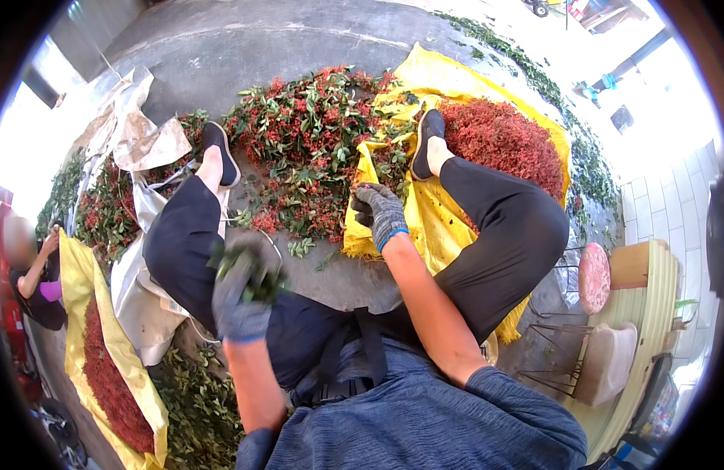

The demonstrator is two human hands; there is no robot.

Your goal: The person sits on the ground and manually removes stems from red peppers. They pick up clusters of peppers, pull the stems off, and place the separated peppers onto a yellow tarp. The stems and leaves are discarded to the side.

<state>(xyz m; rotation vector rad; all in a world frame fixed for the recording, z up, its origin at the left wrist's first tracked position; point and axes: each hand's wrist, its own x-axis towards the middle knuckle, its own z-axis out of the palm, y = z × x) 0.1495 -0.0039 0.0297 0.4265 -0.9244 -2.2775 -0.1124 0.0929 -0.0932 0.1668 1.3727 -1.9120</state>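
My left hand (241,299), in a grey knit glove with a blue cuff, is closed around a bunch of green leaves (262,276), blurred by motion above my left thigh. My right hand (381,212), gloved alike, has its fingers curled over the front edge of a yellow woven sheet (423,235). A speck of red shows by its fingertips; whether it is held is hidden. Beyond both hands spreads a heap of leafy sprigs with red berry clusters (315,141), resembling Sichuan pepper. Stripped red berries (497,141) are piled on the sheet beside my right foot.
At left, a white sack (147,205) lies by more sprigs (106,205). A yellow sack (74,282) there holds red berries (109,376), near another person (36,282). Loose leaves (191,405) cover the floor below. Stools (594,276) stand at right.
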